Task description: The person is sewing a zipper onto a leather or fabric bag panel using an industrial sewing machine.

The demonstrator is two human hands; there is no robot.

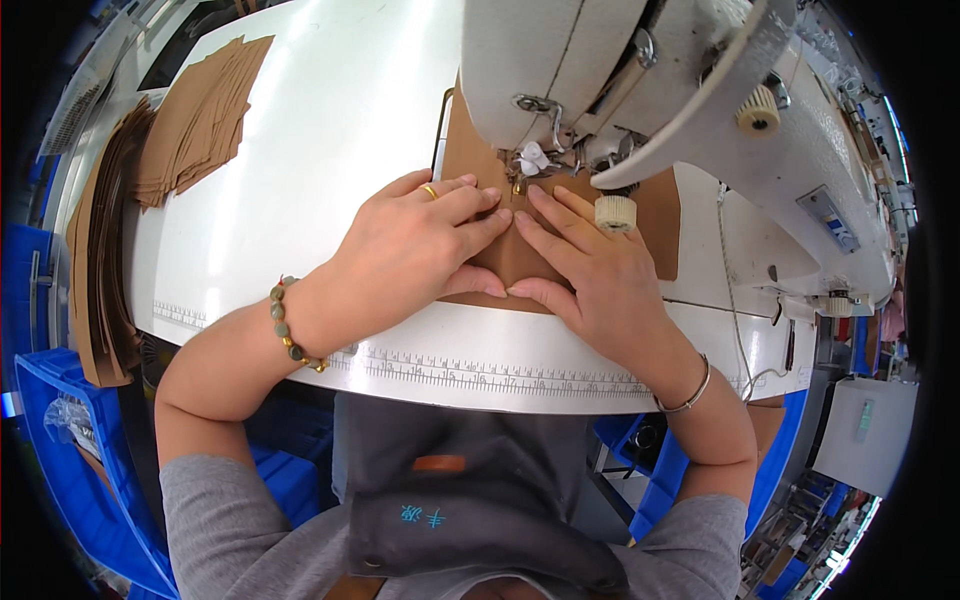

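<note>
A flat brown panel, of leather or a similar sheet material, lies under the head of a white sewing machine. Both my hands press down on it, just in front of the presser foot. My left hand rests on the panel's left part, fingers stretched forward and thumb toward the middle. On the right part lies my right hand, its fingers spread and its thumb tip close to the left thumb. The needle's tip is too small to make out.
Brown cut pieces lie fanned at the far left of the white table. More brown pieces hang over its left edge. Blue bins stand below. A printed ruler follows the front edge, and a thin cord hangs at right.
</note>
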